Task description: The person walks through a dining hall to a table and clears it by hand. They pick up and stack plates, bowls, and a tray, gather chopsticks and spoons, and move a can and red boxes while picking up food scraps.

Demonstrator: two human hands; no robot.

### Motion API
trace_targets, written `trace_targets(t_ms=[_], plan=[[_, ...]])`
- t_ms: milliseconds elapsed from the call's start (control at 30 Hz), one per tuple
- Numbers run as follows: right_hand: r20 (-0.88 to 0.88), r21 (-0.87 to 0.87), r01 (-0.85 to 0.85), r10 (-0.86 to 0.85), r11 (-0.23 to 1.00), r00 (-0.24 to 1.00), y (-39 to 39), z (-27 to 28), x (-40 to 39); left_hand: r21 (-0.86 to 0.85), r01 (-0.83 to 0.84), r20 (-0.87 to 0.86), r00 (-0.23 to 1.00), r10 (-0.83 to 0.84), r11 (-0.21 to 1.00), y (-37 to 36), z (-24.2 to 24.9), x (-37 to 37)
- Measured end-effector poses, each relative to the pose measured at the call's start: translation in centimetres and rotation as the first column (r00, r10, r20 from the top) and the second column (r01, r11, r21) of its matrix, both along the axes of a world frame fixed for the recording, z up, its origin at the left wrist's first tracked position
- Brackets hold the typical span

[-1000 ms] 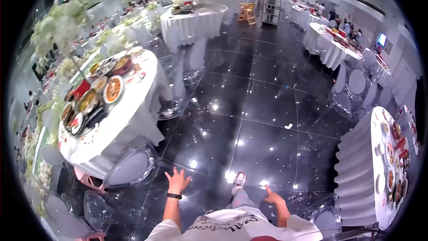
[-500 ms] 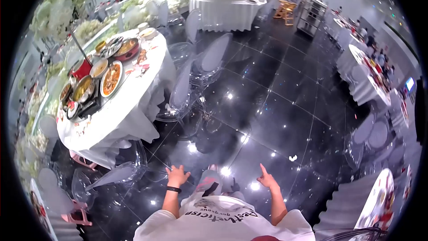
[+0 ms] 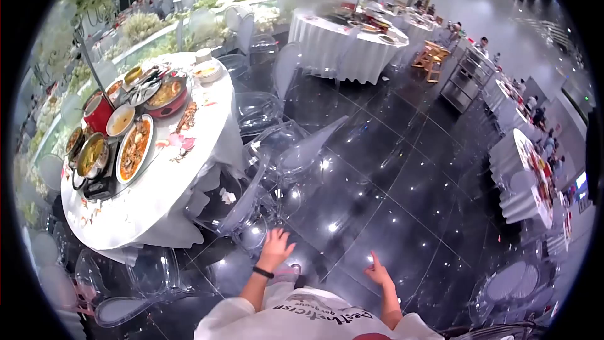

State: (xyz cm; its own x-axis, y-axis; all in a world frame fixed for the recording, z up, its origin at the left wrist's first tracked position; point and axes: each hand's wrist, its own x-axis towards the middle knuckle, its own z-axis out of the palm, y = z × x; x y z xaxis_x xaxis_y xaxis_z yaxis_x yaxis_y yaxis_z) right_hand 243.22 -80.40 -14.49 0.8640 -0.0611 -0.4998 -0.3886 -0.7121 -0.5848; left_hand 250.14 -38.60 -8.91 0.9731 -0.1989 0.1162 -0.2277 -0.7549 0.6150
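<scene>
My left hand (image 3: 275,249), with a dark band at the wrist, is held out over the floor. Its fingers are spread and nothing is in it. The closest thing to it is a clear plastic chair (image 3: 246,200) beside the round table. My right hand (image 3: 377,269) hangs over the dark tiles, its index finger stretched out and the others partly curled, holding nothing. Left of both hands stands the round table (image 3: 165,198) with a white cloth. On it are an oval plate of food (image 3: 134,150), a red-sided pan (image 3: 168,96), a pot (image 3: 93,156) and stacked bowls (image 3: 206,72).
More clear chairs (image 3: 296,151) stand along the table's right side, and another lies low at the left (image 3: 135,305). A second round table (image 3: 340,47), a wooden high chair (image 3: 431,60) and a metal trolley (image 3: 467,79) are farther ahead. Glossy tiles (image 3: 402,182) run between the tables.
The view has moved forward and turned, so the far table and trolley look nearer. My left hand has shifted right in view and lower; my right hand stays pointing, slightly lower.
</scene>
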Motion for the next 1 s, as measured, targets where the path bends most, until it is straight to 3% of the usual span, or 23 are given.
trace_targets(t_ms=[100,167,300,333,433,533,633,667,767,833,867,900,1000], plan=[[0.117,0.129,0.095,-0.110,0.987,0.987,-2.6,-0.3,5.5,0.004,0.121,0.185,0.975,-0.120,0.993,-4.5,6.3,10.3],[0.060,0.038,0.113,-0.115,0.993,0.992,-5.5,-2.2,8.5,-0.032,0.171,0.266,0.951,-0.156,0.985,-7.2,9.5,16.2],[-0.202,-0.254,-0.005,-0.048,0.967,0.978,-14.9,-9.8,14.7,-0.015,0.137,0.276,0.952,-0.128,0.990,-13.0,12.7,26.9],[-0.303,-0.170,0.042,-0.093,0.984,0.948,-16.9,-9.8,17.5,-0.049,0.126,0.245,0.963,-0.110,0.991,-14.2,13.2,29.4],[-0.444,-0.155,0.213,-0.261,0.965,0.857,-22.0,-7.3,27.8,-0.154,0.086,0.202,0.978,-0.054,0.984,-19.0,13.4,37.6],[-0.310,-0.207,0.159,-0.219,0.965,0.925,-29.7,-9.4,39.8,-0.254,0.024,0.180,0.983,0.023,0.967,-24.7,13.7,47.1],[-0.192,-0.138,0.142,-0.168,0.980,0.967,-36.6,-10.1,53.8,-0.113,-0.056,0.223,0.972,0.080,0.992,-30.2,15.0,56.3],[-0.020,-0.239,0.046,-0.052,0.970,0.998,-38.1,-9.8,58.6,-0.080,-0.058,0.211,0.975,0.074,0.995,-31.7,15.0,59.2],[0.127,-0.199,-0.010,0.036,0.980,0.991,-37.1,-3.7,73.3,0.063,-0.117,0.141,0.984,0.107,0.991,-34.5,16.6,65.1],[0.234,-0.056,-0.096,0.107,0.994,0.966,-36.3,-3.5,82.7,0.007,-0.167,0.095,0.982,0.165,0.986,-34.7,16.2,68.5],[0.050,0.074,-0.049,0.045,0.996,0.998,-33.0,2.5,86.8,-0.011,-0.208,0.100,0.973,0.208,0.978,-34.4,14.7,70.2],[0.181,0.079,-0.167,0.150,0.983,0.972,-33.2,-0.7,91.2,-0.046,-0.269,0.096,0.957,0.273,0.962,-34.2,14.2,71.7],[0.168,0.016,-0.409,0.401,0.913,0.901,-29.9,-2.0,102.6,0.045,-0.442,0.036,0.897,0.441,0.896,-33.7,12.4,77.1]])
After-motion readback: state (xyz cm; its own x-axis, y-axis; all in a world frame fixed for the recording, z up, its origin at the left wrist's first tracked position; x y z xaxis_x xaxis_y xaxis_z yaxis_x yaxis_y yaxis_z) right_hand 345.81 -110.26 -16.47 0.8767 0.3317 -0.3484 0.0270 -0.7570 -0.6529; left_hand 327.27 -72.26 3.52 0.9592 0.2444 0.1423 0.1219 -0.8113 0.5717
